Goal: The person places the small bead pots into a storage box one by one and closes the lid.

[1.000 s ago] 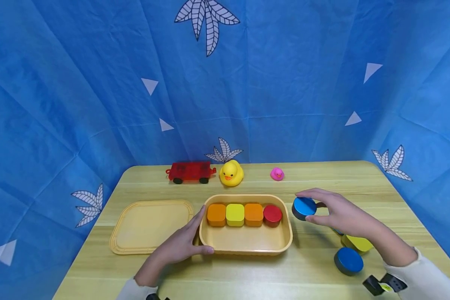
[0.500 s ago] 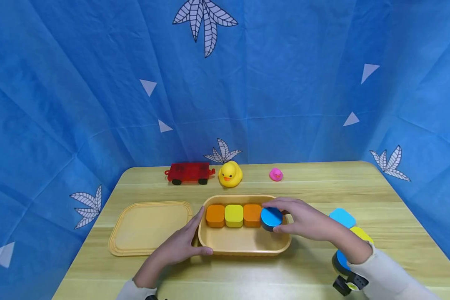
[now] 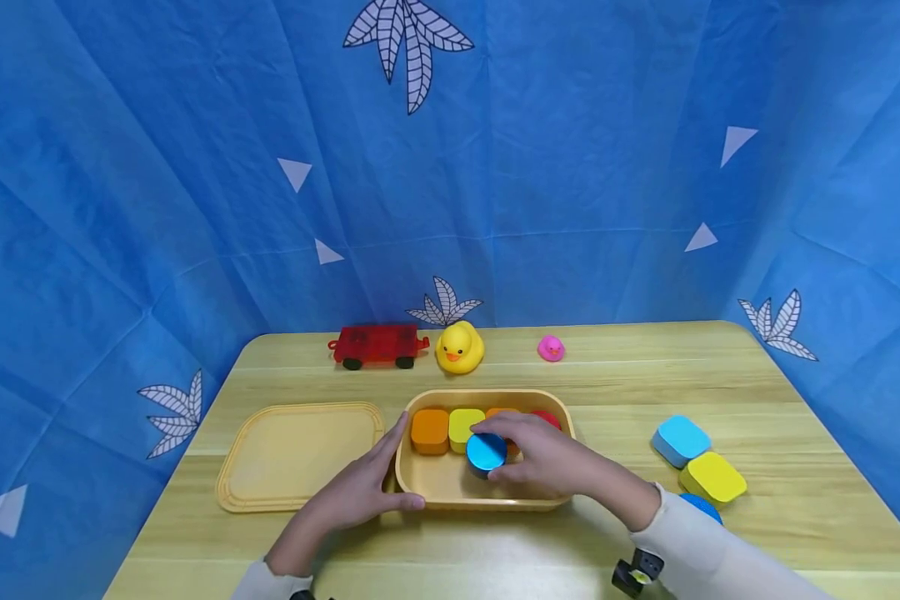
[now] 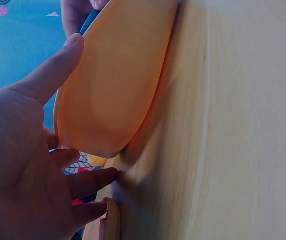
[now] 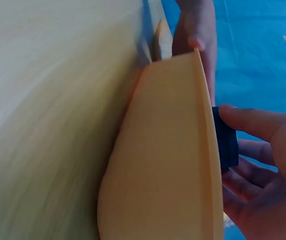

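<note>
In the head view my right hand (image 3: 534, 452) pinches a round blue block (image 3: 486, 451) between thumb and fingers, low over the front part of a pale yellow box (image 3: 566, 492). The right wrist view shows the block's dark side (image 5: 225, 139) beside the rim; whether it touches the floor I cannot tell. My left hand (image 3: 367, 487) rests on the box's left end, thumb along the near rim and fingers nearly straight. A back row inside has an orange block (image 3: 429, 431), a yellow block (image 3: 461, 427), a second orange one and a red block (image 3: 547, 418), partly covered by my right hand.
A pale yellow lid (image 3: 300, 458) lies left of the box. Behind stand a red toy wagon (image 3: 378, 344), a yellow duck (image 3: 460, 347) and a small pink duck (image 3: 551, 348). To the right lie a light-blue block (image 3: 681, 440), a yellow block (image 3: 712, 477) and a blue block (image 3: 701, 507).
My right hand has carried the round blue block leftward from right of the box, over the red block, to the front of the row. The left hand has stayed at the box's left end.
</note>
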`<state>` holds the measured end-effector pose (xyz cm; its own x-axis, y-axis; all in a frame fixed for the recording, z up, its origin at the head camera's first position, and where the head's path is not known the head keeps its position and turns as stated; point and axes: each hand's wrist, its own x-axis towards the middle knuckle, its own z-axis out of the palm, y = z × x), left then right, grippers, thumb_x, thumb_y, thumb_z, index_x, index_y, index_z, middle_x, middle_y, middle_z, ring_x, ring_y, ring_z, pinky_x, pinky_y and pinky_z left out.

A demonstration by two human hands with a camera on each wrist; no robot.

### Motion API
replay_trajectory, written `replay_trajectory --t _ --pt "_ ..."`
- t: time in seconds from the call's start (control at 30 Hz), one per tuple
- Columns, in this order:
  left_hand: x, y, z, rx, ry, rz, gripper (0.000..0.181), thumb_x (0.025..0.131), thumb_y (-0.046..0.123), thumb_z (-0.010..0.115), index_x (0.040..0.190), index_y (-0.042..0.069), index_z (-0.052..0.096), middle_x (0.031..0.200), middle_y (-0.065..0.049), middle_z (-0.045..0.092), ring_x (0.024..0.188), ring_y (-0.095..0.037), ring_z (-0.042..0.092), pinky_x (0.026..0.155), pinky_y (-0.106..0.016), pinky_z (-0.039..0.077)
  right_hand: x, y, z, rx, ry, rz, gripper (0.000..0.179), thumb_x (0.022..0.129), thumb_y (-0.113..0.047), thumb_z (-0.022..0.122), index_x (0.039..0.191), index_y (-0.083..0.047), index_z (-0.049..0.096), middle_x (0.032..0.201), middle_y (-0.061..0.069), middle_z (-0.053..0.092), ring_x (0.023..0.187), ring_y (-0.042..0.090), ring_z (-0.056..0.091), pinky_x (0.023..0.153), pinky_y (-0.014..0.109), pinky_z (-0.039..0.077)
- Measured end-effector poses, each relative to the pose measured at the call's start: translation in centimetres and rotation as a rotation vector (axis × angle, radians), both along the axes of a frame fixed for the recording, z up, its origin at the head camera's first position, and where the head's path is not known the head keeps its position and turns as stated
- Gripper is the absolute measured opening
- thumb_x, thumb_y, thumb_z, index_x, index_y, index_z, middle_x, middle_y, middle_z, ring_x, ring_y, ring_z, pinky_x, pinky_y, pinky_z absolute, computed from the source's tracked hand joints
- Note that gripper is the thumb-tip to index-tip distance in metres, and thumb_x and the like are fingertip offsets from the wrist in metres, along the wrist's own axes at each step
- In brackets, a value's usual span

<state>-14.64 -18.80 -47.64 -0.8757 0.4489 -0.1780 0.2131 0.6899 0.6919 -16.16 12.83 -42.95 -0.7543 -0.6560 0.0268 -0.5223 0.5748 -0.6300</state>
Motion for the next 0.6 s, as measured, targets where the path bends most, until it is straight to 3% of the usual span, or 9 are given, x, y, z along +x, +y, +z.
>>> replay_trajectory --t 0.6 --pt "0.2 0.0 -0.1 0.008 0.006 -0.004 0.114 0.088 0.054 0.077 0.166 0.034 -0.004 0.173 -0.007 0.009 0.153 -0.041 0.028 0.118 -0.062 0.033 -0.5 -4.6 -0.9 0.021 0.046 0.068 0.057 0.090 -0.026 0.083 0.142 -0.012 0.063 0.140 0.003 0.061 0.127 0.022 0.057 0.108 0.043 0.050"
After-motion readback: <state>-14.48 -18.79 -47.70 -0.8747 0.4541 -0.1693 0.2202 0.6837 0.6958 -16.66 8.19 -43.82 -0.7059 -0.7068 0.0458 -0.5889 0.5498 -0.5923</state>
